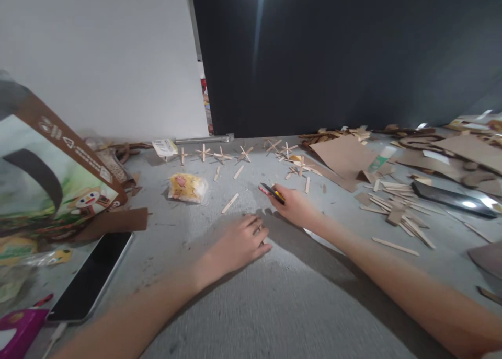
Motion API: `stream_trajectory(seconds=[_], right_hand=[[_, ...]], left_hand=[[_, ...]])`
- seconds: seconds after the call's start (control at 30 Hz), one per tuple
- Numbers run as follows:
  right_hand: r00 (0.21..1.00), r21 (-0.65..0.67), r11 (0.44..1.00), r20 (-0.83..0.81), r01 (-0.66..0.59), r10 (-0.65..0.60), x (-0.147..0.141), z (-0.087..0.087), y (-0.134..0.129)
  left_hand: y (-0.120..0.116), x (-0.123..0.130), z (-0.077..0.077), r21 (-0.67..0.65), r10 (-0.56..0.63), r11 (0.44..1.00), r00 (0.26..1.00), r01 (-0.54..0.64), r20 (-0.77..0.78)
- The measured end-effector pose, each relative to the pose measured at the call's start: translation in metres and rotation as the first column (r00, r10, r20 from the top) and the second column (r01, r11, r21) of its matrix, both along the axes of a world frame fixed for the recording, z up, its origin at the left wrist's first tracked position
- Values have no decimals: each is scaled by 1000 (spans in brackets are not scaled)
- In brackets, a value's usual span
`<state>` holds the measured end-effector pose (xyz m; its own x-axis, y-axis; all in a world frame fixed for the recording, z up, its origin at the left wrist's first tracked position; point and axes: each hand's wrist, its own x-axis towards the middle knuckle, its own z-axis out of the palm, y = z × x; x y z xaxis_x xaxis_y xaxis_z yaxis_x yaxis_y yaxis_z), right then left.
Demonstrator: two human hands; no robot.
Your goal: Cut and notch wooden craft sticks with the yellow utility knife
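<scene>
My right hand (291,205) is closed around a dark tool with red and yellow parts (273,193), which looks like a cutter or scissors, pointing up and left. Low over the grey table (235,317), my left hand (241,242) has its fingers bent; whether anything is under them is hidden. A short wooden stick (229,203) lies just beyond my left hand. Farther back, another short stick (239,172) lies before a row of star-shaped stick pieces, one of them a crossed star (245,153).
A yellow packet (188,187) lies left of centre. At the left are a phone (92,278), a magenta tool (21,330) and a printed bag (58,176). Loose sticks (400,212), cardboard (341,158) and a glue stick (382,159) lie at the right.
</scene>
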<state>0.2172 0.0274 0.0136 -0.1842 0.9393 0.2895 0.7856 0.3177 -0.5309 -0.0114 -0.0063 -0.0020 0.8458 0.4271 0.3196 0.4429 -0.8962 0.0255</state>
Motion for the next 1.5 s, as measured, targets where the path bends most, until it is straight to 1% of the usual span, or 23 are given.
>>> stream_trajectory(seconds=[0.03, 0.07, 0.1, 0.13, 0.17, 0.2, 0.27, 0.3, 0.33, 0.4, 0.5, 0.57, 0.63, 0.7, 0.8, 0.87, 0.93, 1.0, 1.07, 1.13, 1.27, 1.4, 1.5], right_hand=[[1000, -1, 1000, 1, 18, -18, -1, 0, 0], [1000, -8, 1000, -6, 25, -25, -2, 1, 0], [1000, -21, 1000, -24, 19, -19, -3, 3, -1], [999, -37, 999, -52, -2, 0, -5, 6, -3], [996, -59, 998, -87, -38, 33, -6, 9, -5], [989, -91, 992, -129, -88, 76, -8, 12, -8], [965, -195, 961, -211, -195, 153, -12, 18, -14], [956, -267, 936, -242, -231, 167, -15, 20, -17], [948, -324, 910, -269, -257, 172, -17, 21, -19], [933, -372, 883, -318, -287, 169, -23, 21, -24], [913, -346, 889, -375, -300, 162, -31, 17, -30], [895, -345, 894, -430, -287, 122, -35, 15, -33], [868, -377, 887, -494, -266, 50, -38, 14, -37], [844, -416, 871, -536, -261, -3, -39, 13, -39], [843, -404, 870, -538, -283, 24, -38, 12, -41], [853, -341, 898, -517, -278, 68, -34, 14, -42], [875, -268, 928, -472, -258, 107, -29, 18, -43], [916, -221, 944, -371, -244, 150, -25, 22, -44], [955, -192, 954, -233, -232, 185, -22, 25, -45], [971, -182, 956, -120, -228, 209, -21, 27, -47], [969, -203, 949, -2, -242, 247, -22, 28, -49], [959, -168, 948, 46, -270, 281, -21, 28, -50], [956, -179, 944, 47, -277, 290, -19, 26, -50]], left_hand=[[0, 0, -2, -7, 2, 1000, 1000, -2, 19], [1, 0, -3, -55, 33, 998, 998, -30, 60], [2, -1, -4, -141, 100, 987, 987, -82, 128], [4, -2, -4, -252, 200, 957, 955, -142, 220], [7, -4, -3, -382, 322, 904, 893, -191, 315], [9, -4, -2, -502, 441, 840, 798, -206, 411], [15, -5, 1, -674, 587, 731, 604, -107, 539], [17, -4, 2, -720, 621, 693, 544, -45, 564], [18, -4, 3, -747, 637, 665, 514, 11, 574], [20, -1, 4, -777, 645, 624, 505, 87, 574], [17, 3, 5, -804, 669, 556, 460, 210, 584], [13, 5, 7, -803, 681, 513, 425, 304, 596], [9, 8, 8, -788, 652, 509, 442, 346, 616], [5, 9, 8, -769, 609, 542, 472, 339, 637], [2, 10, 5, -738, 588, 592, 453, 323, 670], [2, 11, 3, -745, 603, 572, 440, 343, 666], [2, 11, 3, -767, 624, 508, 446, 392, 641], [1, 12, 5, -788, 648, 440, 455, 431, 611], [0, 12, 7, -800, 671, 408, 450, 439, 589], [-2, 12, 8, -807, 685, 401, 443, 434, 579], [-2, 12, 6, -809, 678, 428, 449, 403, 582], [-2, 12, 4, -811, 673, 436, 457, 391, 582], [-3, 12, 5, -811, 668, 441, 463, 384, 583]])
